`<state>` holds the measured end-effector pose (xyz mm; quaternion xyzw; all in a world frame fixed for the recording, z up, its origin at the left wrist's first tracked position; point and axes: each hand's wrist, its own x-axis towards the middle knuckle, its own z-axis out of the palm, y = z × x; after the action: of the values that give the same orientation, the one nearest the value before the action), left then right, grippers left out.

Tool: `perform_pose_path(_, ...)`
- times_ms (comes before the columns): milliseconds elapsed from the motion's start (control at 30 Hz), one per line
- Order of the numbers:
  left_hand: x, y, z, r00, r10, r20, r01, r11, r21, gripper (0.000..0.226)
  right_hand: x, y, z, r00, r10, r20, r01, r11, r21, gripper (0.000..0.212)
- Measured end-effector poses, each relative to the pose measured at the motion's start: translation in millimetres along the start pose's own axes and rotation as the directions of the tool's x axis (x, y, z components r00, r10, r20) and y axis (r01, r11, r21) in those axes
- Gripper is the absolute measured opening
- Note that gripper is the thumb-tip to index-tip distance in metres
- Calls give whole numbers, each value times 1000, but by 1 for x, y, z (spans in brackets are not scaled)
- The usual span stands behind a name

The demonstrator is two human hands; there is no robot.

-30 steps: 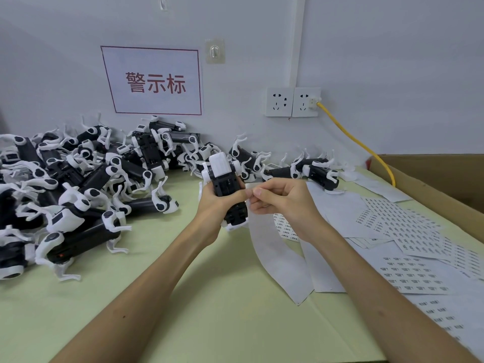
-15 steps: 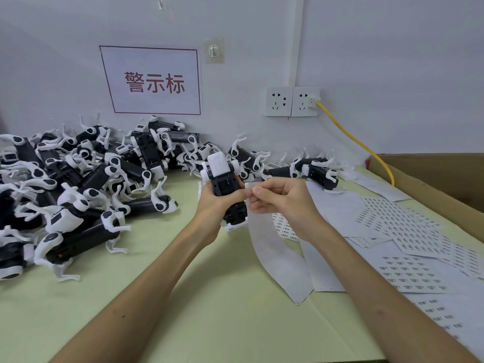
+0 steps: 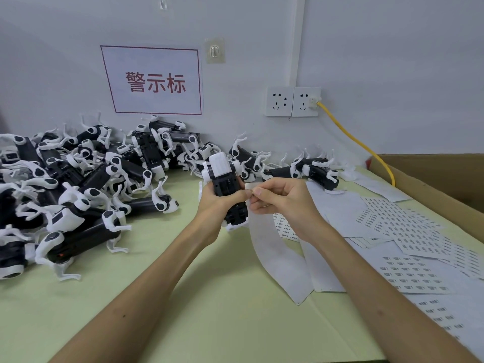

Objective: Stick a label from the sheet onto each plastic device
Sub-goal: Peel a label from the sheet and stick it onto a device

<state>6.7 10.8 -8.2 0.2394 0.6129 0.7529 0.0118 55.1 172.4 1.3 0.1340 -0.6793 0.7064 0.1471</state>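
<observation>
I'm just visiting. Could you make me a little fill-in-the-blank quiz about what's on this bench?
The left hand grips a black-and-white plastic device over the ____ table.
The right hand pinches a ____ label strip beside it.
The cable in the wall socket is ____.
The pile of devices lies on the person's ____ side.
Missing words: green; white; yellow; left.
</observation>
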Motion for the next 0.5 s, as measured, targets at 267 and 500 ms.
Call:
perform_pose_path(267, -1, 1, 0, 1000, -3, 2, 3, 1000, 4, 16, -1, -2, 0, 1000, 0, 1, 0, 1000, -4, 11)
perform_pose_path(500, -3, 4, 0, 999, -1, 37, 2, 1000, -21, 17, -2, -3, 1, 1000, -3, 4, 3, 1000, -2, 15)
